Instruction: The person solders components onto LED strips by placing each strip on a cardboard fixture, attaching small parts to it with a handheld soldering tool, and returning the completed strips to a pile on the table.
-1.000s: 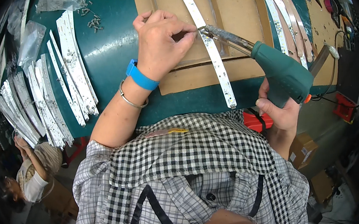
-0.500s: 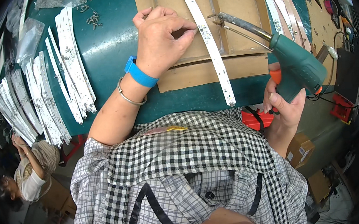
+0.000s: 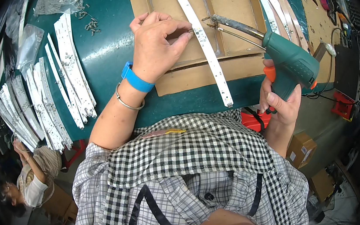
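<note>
Now gripping the green soldering gun (image 3: 291, 52) in the right hand (image 3: 285, 107), pulled back off the white strip (image 3: 210, 56) beside the left hand (image 3: 156, 47), apparently pausing contact; pinching what seems a tiny piece (image 3: 191, 30) with the latter.

White strip (image 3: 209, 52) and cardboard tray (image 3: 185, 83) both cut off at top edge (clear bag (image 3: 56, 3) too). Tiny bit (image 3: 192, 30) at left hand (image 3: 156, 49)'s fingertips: too small to ID. Soldering gun (image 3: 291, 54) grip partly hidden by right hand (image 3: 284, 108). Far-left person (image 3: 32, 185) blurred.
</note>
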`<move>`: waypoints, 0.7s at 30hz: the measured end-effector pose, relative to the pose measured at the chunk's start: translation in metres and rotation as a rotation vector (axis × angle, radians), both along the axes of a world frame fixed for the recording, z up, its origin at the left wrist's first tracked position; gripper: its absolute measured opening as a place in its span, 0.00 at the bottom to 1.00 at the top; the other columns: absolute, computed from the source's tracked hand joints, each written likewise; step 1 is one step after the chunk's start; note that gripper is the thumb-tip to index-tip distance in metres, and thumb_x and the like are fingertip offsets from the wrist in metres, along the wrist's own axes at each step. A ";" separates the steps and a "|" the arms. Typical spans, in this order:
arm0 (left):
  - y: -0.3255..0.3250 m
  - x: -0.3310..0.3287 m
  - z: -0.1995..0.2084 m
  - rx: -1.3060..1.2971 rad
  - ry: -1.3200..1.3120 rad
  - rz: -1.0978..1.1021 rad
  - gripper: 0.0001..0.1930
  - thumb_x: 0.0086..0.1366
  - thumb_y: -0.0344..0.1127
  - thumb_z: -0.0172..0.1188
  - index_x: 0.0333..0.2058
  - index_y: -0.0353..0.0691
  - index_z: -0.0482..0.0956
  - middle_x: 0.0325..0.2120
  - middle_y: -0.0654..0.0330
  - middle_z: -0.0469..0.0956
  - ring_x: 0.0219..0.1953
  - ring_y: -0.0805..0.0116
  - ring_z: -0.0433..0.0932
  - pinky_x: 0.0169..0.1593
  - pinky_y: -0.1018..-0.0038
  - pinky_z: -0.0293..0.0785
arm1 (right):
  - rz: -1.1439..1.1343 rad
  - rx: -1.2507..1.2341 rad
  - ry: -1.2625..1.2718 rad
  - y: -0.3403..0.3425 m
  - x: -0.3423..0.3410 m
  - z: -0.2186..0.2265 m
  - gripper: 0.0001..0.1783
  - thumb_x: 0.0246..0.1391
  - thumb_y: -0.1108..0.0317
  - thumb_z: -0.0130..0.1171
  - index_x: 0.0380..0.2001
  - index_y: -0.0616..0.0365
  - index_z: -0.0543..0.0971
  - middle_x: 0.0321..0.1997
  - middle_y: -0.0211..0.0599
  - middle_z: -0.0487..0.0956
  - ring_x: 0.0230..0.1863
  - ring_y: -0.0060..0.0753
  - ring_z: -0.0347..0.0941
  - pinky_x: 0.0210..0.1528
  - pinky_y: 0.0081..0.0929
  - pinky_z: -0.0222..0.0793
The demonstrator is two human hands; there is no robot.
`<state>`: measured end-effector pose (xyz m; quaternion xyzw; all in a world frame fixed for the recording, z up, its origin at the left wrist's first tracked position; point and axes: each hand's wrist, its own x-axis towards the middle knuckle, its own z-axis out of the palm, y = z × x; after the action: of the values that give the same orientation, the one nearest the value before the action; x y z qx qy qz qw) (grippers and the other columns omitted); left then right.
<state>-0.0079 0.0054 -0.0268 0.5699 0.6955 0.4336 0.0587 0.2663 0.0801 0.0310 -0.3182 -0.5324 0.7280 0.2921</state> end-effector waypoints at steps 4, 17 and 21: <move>-0.003 -0.005 0.008 -0.022 -0.004 -0.041 0.09 0.47 0.32 0.70 0.30 0.48 0.86 0.20 0.69 0.76 0.35 0.72 0.74 0.53 0.66 0.57 | -0.048 0.040 0.008 0.003 0.003 0.002 0.41 0.44 0.66 0.67 0.57 0.78 0.60 0.22 0.36 0.69 0.14 0.23 0.66 0.15 0.17 0.63; -0.015 0.044 0.058 -0.121 0.167 -0.680 0.13 0.48 0.30 0.63 0.36 0.41 0.83 0.41 0.65 0.80 0.42 0.64 0.71 0.47 0.68 0.65 | -0.468 0.566 -0.253 0.041 0.012 -0.019 0.23 0.43 0.86 0.65 0.44 0.65 0.72 0.31 0.30 0.73 0.30 0.20 0.72 0.31 0.19 0.71; -0.017 0.040 0.063 -0.188 0.271 -0.713 0.11 0.50 0.31 0.58 0.34 0.38 0.83 0.36 0.65 0.79 0.40 0.66 0.71 0.48 0.67 0.63 | -0.532 0.829 -0.613 0.055 0.015 -0.034 0.26 0.44 0.78 0.69 0.48 0.64 0.72 0.36 0.34 0.78 0.34 0.21 0.74 0.38 0.21 0.71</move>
<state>0.0324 -0.0111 0.0365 0.8198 0.4923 0.2413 0.1654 0.2810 0.1354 -0.0031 -0.4963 -0.7352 0.2348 0.3976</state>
